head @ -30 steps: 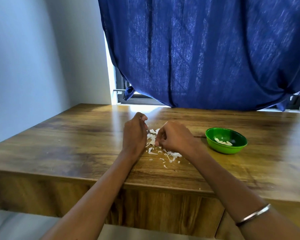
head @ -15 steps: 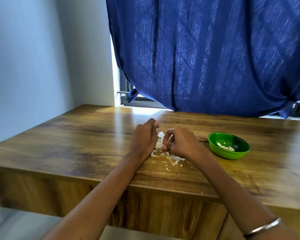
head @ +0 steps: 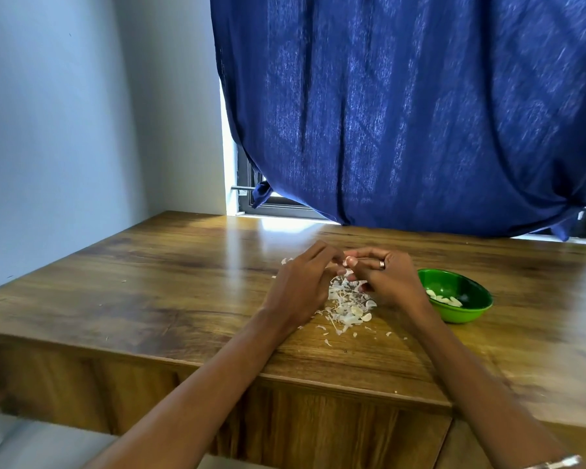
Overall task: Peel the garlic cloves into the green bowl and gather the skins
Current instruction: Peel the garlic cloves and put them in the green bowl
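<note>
Both hands meet just left of the green bowl (head: 454, 301), the left hand (head: 301, 282) and right hand (head: 384, 277) pinching one garlic clove (head: 349, 262) between curled fingertips. Peeled cloves (head: 444, 299) lie in the bowl, nearest the right hand; skins (head: 347, 304) litter the worktop (head: 149, 299) beneath the hands

arms bare — no sleeves | ring (head: 382, 264) on rt finger | metal bangle (head: 555, 463) — rt wrist

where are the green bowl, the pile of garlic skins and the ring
green bowl (head: 467, 316): head view, front outer wall.
pile of garlic skins (head: 347, 308): head view, middle of the heap.
ring (head: 382, 264): head view, band on a right-hand finger.
</note>
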The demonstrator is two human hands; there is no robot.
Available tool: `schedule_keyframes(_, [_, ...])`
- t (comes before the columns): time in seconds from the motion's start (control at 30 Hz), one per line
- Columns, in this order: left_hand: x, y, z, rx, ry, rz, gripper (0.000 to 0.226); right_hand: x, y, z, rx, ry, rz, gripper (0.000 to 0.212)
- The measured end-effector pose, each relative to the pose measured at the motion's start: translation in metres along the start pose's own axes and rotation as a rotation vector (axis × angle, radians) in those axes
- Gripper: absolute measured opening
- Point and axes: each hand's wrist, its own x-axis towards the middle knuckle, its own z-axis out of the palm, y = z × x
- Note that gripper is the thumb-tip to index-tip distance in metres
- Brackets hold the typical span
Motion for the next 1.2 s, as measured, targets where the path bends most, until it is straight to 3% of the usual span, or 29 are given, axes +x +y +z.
schedule_keyframes(0.27, [-0.002,-0.002,-0.001,-0.005,0.109,0.041,0.009,-0.007,0.001,0.001,0.058,-0.045,0.017,0.008])
schedule_keyframes(0.53, [0.000,0.006,-0.003,-0.070,0.049,0.042,0.021,-0.013,0.004,0.001,-0.036,-0.039,-0.046,0.016])
schedule_keyframes(0.73, [0.001,0.004,0.001,-0.174,0.065,-0.010,0.018,-0.015,0.003,0.001,-0.153,-0.062,-0.144,0.021])
schedule_keyframes(1.0, [0.003,0.004,0.005,-0.335,0.137,-0.124,0.016,-0.020,0.000,0.002,0.006,-0.074,-0.125,0.017])
schedule_keyframes(1.2, [0.002,0.005,0.008,-0.361,0.058,-0.162,0.011,-0.019,0.001,0.005,-0.027,-0.039,-0.109,0.007])
